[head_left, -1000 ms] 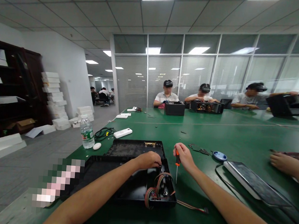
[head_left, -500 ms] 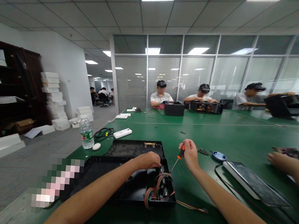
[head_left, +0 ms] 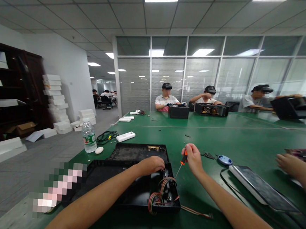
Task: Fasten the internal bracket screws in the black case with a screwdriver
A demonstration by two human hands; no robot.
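In front of me lies an open black case (head_left: 131, 192) with a bundle of multicoloured ribbon wires (head_left: 159, 194) at its right end. Behind it is a flat black panel (head_left: 136, 152) with a small brass-coloured part near its far edge. My left hand (head_left: 153, 164) reaches over the case, its fingers closed at the inner right side; whatever they grip is hidden. My right hand (head_left: 193, 156) holds an orange and black screwdriver (head_left: 183, 159) by the handle, its thin shaft slanting down to the case's right edge.
A water bottle (head_left: 89, 137), a white oval object (head_left: 99, 150) and a black cable (head_left: 106, 136) lie at left. At right are a blue oval dish (head_left: 224, 160) and a tablet-like device (head_left: 262, 186). Another person's hand (head_left: 289, 164) touches a circuit board. Several people sit across the green table (head_left: 220, 134).
My right hand and the screwdriver have shifted very slightly. Across the table, one person's arm has risen toward their head. The circuit board at far right has moved a little.
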